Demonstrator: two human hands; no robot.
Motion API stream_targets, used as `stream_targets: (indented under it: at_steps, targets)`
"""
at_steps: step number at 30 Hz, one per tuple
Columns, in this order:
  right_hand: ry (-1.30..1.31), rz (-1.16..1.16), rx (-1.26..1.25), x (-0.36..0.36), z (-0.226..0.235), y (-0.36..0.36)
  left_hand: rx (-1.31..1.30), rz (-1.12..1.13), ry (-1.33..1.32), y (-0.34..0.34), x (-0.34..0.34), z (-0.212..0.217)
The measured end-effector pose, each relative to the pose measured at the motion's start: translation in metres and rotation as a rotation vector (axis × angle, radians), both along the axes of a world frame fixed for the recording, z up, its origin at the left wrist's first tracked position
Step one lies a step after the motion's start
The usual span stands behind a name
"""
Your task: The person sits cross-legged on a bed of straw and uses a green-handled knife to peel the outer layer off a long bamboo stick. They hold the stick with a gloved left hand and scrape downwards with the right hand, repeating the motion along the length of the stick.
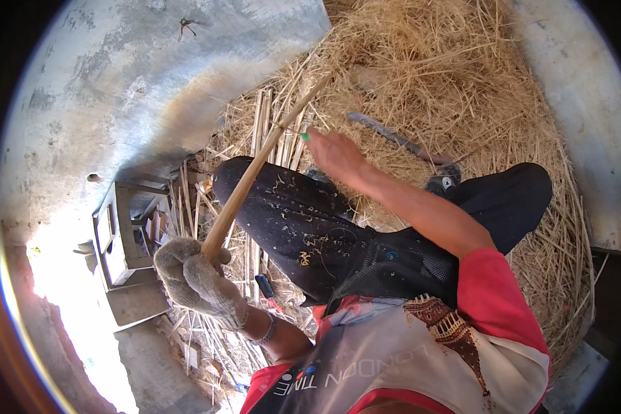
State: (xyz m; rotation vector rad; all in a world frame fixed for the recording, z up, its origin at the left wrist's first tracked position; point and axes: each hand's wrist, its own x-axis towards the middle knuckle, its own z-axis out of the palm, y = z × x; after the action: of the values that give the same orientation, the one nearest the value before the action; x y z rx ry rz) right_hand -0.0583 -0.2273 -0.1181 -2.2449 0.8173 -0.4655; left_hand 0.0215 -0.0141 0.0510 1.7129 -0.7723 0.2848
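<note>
My left hand (199, 279), in a grey knitted work glove, is closed round the thick lower end of a long, pale wooden stick (248, 181). The stick slants up and away to the right, passing over my left knee. My bare right hand (336, 153) is closed beside the stick's upper half. A small green piece (305, 136) shows at its fingers, with a thin dark part reaching toward the stick. The rest of what it grips is hidden, so its kind cannot be made out.
I sit with legs bent in dark trousers (303, 228) on straw and shavings (448, 76). A long blade with a brown handle (386, 132) lies ahead. Split strips (259, 121) lie left, near a wooden box frame (121, 234). Grey walls (152, 76) curve around.
</note>
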Motion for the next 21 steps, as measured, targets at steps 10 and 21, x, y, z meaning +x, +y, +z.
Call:
stream_targets:
  at_steps: [10, 21]
  targets:
    - [-0.215, 0.112, -0.021, -0.01, 0.019, 0.021, -0.1, -0.097, -0.003, -0.004, -0.002, -0.007]
    - [0.024, 0.071, 0.024, -0.002, 0.021, -0.006, -0.045, -0.014, -0.051, -0.002, -0.001, -0.006]
